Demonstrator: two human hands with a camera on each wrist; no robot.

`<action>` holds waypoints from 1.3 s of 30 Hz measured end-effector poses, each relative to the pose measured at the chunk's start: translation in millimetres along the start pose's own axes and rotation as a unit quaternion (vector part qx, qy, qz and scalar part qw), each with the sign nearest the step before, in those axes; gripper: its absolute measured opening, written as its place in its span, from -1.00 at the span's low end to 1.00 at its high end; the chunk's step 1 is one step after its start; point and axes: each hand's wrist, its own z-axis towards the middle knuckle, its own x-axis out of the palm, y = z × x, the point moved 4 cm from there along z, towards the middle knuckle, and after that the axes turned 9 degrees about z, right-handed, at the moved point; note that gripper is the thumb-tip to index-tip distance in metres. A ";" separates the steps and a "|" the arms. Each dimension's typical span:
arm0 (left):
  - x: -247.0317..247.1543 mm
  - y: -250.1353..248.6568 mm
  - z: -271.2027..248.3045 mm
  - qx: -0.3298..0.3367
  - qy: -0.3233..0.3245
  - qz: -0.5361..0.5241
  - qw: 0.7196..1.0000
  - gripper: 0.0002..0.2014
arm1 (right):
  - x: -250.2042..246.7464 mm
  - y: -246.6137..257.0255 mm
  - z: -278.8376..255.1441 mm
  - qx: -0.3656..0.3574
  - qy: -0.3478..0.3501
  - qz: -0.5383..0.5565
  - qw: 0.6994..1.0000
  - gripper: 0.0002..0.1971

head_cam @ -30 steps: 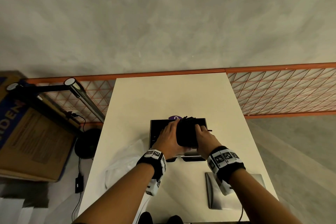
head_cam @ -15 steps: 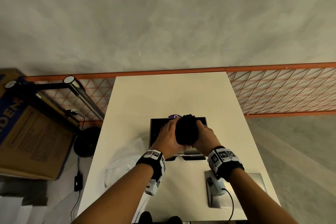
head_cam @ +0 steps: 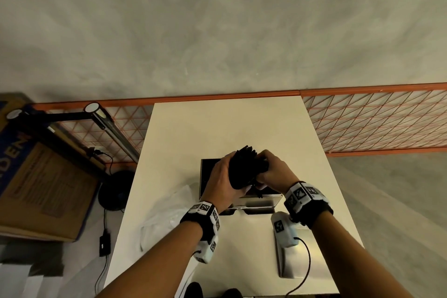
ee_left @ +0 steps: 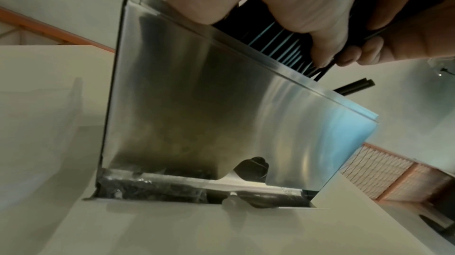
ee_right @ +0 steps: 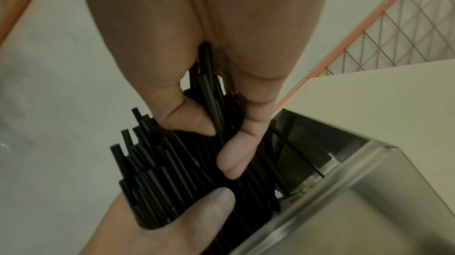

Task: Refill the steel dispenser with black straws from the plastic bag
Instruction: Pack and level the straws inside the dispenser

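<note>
Both hands are wrapped round one fat bundle of black straws, held right over the open top of the steel dispenser, w/ the bundle tilted, far ends pointing up and away. Left hand cups it from the left side, thumb pressed across the straws in the right wrist view. Right hand pinches a few straws btwn thumb and fingers on the other side. In the left wrist view the lower ends sit at the dispenser's rim, and a couple of loose straws poke out past its right edge, not in anyone's grip afaict.

Dispenser stands mid worktop. The clear plastic bag lies crumpled to its left, under the left forearm. A flat steel lid lies near the front right corner. Orange mesh fencing runs behind the worktop, cardboard box on the floor off to the left.
</note>
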 end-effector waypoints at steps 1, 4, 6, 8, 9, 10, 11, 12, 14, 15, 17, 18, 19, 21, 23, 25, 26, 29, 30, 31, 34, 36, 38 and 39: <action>0.2 -1.3 0.8 0.005 0.003 0.008 1.000 0.03 | 1.7 -0.9 0.5 0.007 0.000 0.004 1.000 -0.62; 2.1 -6.2 4.6 0.029 0.028 0.040 0.998 0.04 | 6.2 -10.7 0.6 0.024 -0.014 0.014 1.000 -0.60; 3.8 -6.7 7.1 0.034 0.033 0.056 0.997 0.08 | 9.5 -14.7 -1.9 0.024 -0.020 0.026 0.999 -0.53; 4.5 -6.2 7.4 0.031 0.028 0.065 0.997 0.14 | 15.3 -14.0 -6.0 0.017 -0.015 0.045 0.999 -0.48; 4.9 -5.5 6.9 0.032 0.027 0.068 0.997 0.17 | 18.6 -13.7 -7.0 0.017 -0.014 0.060 0.998 -0.45; 5.5 -5.1 6.1 0.033 0.027 0.070 0.997 0.19 | 21.6 -14.6 -7.6 0.020 -0.015 0.080 0.996 -0.42; 5.5 -4.1 5.4 0.033 0.025 0.071 0.997 0.20 | 24.7 -16.0 -7.3 0.024 -0.014 0.104 0.994 -0.39; 5.4 -2.9 4.8 0.033 0.023 0.070 0.997 0.22 | 27.7 -18.3 -6.5 0.029 -0.014 0.125 0.992 -0.38; 5.7 -1.5 4.3 0.027 0.019 0.067 0.997 0.25 | 31.3 -22.0 -7.3 0.034 -0.025 0.147 0.988 -0.40; 5.2 -0.8 3.8 0.017 0.016 0.063 0.998 0.27 | 33.6 -24.7 -7.0 0.034 -0.034 0.156 0.987 -0.42; 5.0 -1.0 3.3 -0.005 0.013 0.049 0.999 0.27 | 33.5 -28.8 -7.7 0.030 -0.054 0.165 0.984 -0.48; 4.6 -1.1 2.8 -0.011 0.010 0.044 0.999 0.24 | 32.9 -30.5 -7.5 0.027 -0.056 0.167 0.984 -0.52; 4.5 -0.6 2.7 -0.013 0.006 0.043 0.999 0.19 | 32.2 -28.5 -7.7 0.022 -0.054 0.167 0.984 -0.57; 4.2 0.6 2.4 -0.011 0.003 0.049 0.999 0.09 | 30.2 -22.3 -10.6 0.010 -0.042 0.132 0.990 -0.63; 3.2 0.0 3.4 -0.012 0.006 0.054 0.998 0.02 | 24.3 -17.4 -13.9 -0.005 -0.041 0.052 0.998 -0.66; 3.1 -2.2 5.0 -0.017 0.016 0.057 0.998 -0.03 | 15.2 -16.1 -18.1 -0.018 -0.049 0.004 0.999 -0.67; 3.2 -3.1 5.6 -0.022 0.021 0.057 0.998 -0.04 | 9.3 -17.4 -20.0 -0.032 -0.064 -0.018 0.997 -0.64; 4.0 -1.8 7.1 -0.032 0.014 0.062 0.997 -0.11 | -13.3 -22.8 -27.0 -0.066 -0.143 -0.039 0.987 -0.63; 4.4 -1.5 7.4 -0.030 0.010 0.066 0.997 -0.14 | -20.0 -25.7 -28.7 -0.065 -0.168 -0.034 0.983 -0.64; 5.1 -1.5 7.7 -0.027 0.012 0.069 0.997 -0.16 | -25.1 -30.4 -29.9 -0.056 -0.186 -0.036 0.980 -0.64; 7.2 -1.0 9.3 -0.007 0.017 0.074 0.997 -0.17 | -26.8 -48.7 -29.5 0.001 -0.176 -0.079 0.981 -0.58; 8.4 -0.2 10.1 0.007 0.022 0.080 0.997 -0.18 | -19.9 -51.9 -30.7 0.020 -0.140 -0.106 0.984 -0.50; 9.9 0.8 10.4 0.012 0.031 0.085 0.996 -0.18 | -9.7 -43.8 -34.7 0.009 -0.112 -0.128 0.985 -0.48; 10.7 1.8 10.5 0.010 0.034 0.084 0.996 -0.18 | -3.3 -39.0 -36.0 0.000 -0.100 -0.138 0.985 -0.51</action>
